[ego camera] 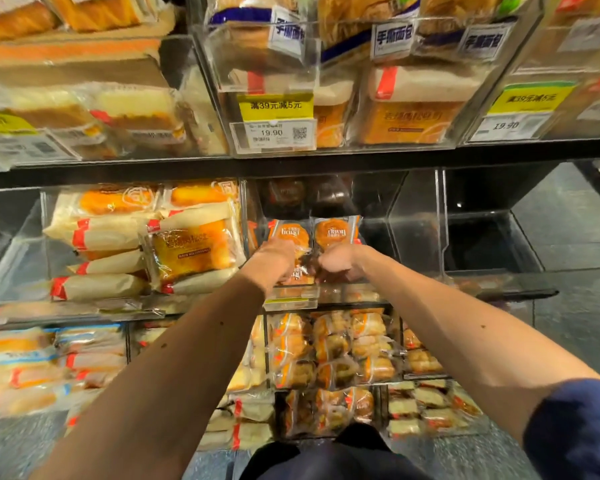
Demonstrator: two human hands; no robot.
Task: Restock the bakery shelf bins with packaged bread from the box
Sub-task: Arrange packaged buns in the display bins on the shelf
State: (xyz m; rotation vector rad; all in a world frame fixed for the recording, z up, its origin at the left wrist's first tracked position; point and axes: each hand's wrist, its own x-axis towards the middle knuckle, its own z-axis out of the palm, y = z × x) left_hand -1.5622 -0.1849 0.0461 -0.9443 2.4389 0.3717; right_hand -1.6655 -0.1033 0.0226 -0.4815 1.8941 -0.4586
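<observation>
my left hand (pixel 274 261) curled on the crinkled wrapper of a bun pack (pixel 299 273) low in the clear middle bin (pixel 413 220). my right hand (pixel 340 263) sat just beside it, fingers hidden behind the knuckles, so i couldn't tell its grip.

The tiered clear acrylic bins (pixel 416 216) are smooth and glossy, catching glare along their front edges. The round orange-printed bun packets (pixel 336 230) at the middle bin's front edge are shiny, crinkled plastic film, as are the long white-and-orange loaf wrappers (pixel 101 233) in the left bin. The black shelf edge (pixel 291 164) looks matt, like painted metal. The yellow paper price tags (pixel 276 105) are dull. The dark blue sleeve (pixel 575 431) is matt cloth.
</observation>
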